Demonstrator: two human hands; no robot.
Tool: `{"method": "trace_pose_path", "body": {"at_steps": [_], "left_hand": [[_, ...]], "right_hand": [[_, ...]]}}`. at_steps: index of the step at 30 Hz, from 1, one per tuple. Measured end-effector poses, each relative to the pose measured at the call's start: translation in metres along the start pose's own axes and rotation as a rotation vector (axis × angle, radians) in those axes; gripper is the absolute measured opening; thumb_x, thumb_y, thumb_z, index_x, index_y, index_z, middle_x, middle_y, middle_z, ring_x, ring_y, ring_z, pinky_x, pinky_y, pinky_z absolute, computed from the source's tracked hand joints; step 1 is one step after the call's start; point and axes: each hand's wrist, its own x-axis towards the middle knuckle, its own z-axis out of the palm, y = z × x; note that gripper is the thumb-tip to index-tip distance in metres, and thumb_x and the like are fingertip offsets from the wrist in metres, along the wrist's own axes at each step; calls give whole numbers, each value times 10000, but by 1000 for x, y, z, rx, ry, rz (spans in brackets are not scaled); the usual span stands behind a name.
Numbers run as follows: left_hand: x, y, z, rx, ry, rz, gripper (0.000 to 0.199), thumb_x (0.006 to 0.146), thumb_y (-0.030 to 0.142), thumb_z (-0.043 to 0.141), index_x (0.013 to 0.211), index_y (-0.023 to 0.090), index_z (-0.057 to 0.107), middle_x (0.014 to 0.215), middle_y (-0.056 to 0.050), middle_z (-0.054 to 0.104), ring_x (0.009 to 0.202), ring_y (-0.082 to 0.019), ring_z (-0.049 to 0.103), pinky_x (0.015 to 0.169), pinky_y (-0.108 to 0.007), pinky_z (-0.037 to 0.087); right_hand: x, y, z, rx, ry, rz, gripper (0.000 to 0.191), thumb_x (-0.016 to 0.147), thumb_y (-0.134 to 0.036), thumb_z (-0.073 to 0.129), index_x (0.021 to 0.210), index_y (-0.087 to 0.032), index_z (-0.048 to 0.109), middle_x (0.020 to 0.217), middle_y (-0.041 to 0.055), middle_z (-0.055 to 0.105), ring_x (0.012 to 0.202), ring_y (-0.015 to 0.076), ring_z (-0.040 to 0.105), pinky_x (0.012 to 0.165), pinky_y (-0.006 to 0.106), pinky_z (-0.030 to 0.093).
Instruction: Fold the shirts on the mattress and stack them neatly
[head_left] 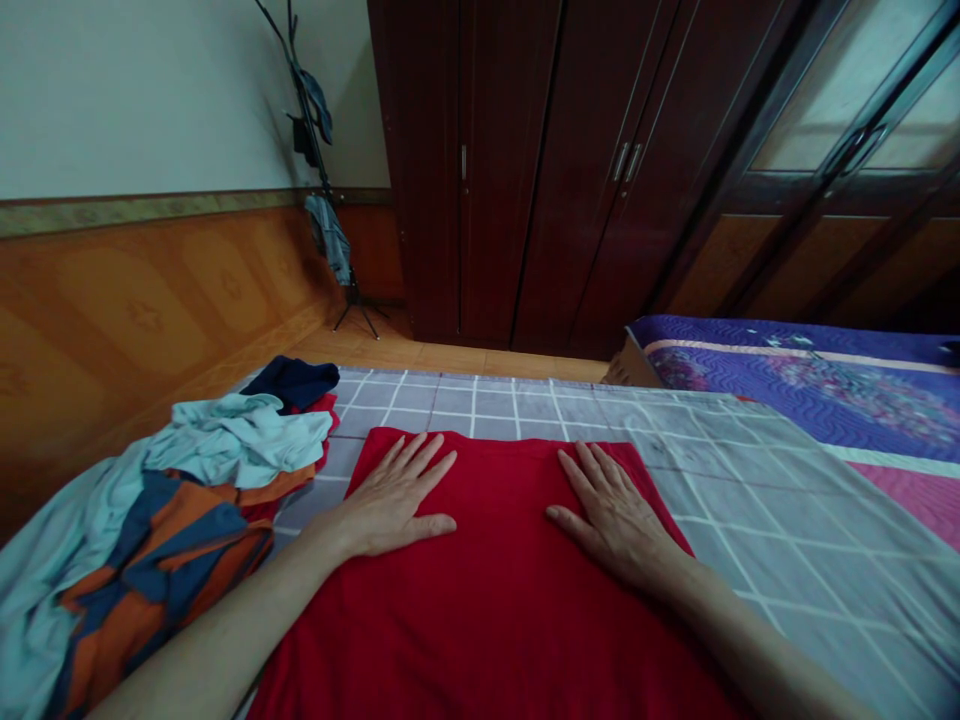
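Note:
A red garment [499, 590] lies spread out in front of me, its straight far edge running across the grey checked bed sheet [525, 405]. Its near part runs out of the bottom of the view. My left hand [397, 500] rests flat on its far left corner area, fingers spread and pointing away from me. On the right side, my right hand [611, 510] lies flat on the cloth too, fingers stretched out and the thumb apart. Neither hand grips the fabric.
At left is a heap of clothes: a pale blue garment [232, 440], an orange and blue striped one [172, 560] and a dark navy piece [292, 382]. A purple flowered bedcover [795, 370] lies at right. Beyond stand a dark red wardrobe [510, 180] and a coat rack [311, 130].

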Motion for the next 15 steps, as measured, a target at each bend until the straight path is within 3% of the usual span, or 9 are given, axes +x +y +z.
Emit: {"method": "trace_pose_path", "body": {"at_steps": [8,11,15], "left_hand": [[4,-29,2,55,86,-172,768,887,659,276,1476,170,209,1543,-134,125,1419,-315,65,1127,-506,76],[4,-11,-6,99,131,-160,730,906,635,258,1472,175,223,1545,-120,136,1423,-296,61,1132,-501,82],[3,26,-8,98,107,77,695,907,641,243,1486,277,121,1561,-48,69,1429,-261,25,1144,-479,62]], "right_hand": [[-1,-6,3,-35,16,43,805,869,-669,311,1412,-78,377,1476,229,279,1378,370,181,1086,502,267],[-1,-4,6,-30,34,39,813,866,-678,308,1415,-82,370,1479,227,275,1382,364,177,1081,505,273],[-2,-3,9,-15,71,27,809,864,-682,316,1409,-88,382,1480,217,279,1387,355,168,1086,503,261]]}}
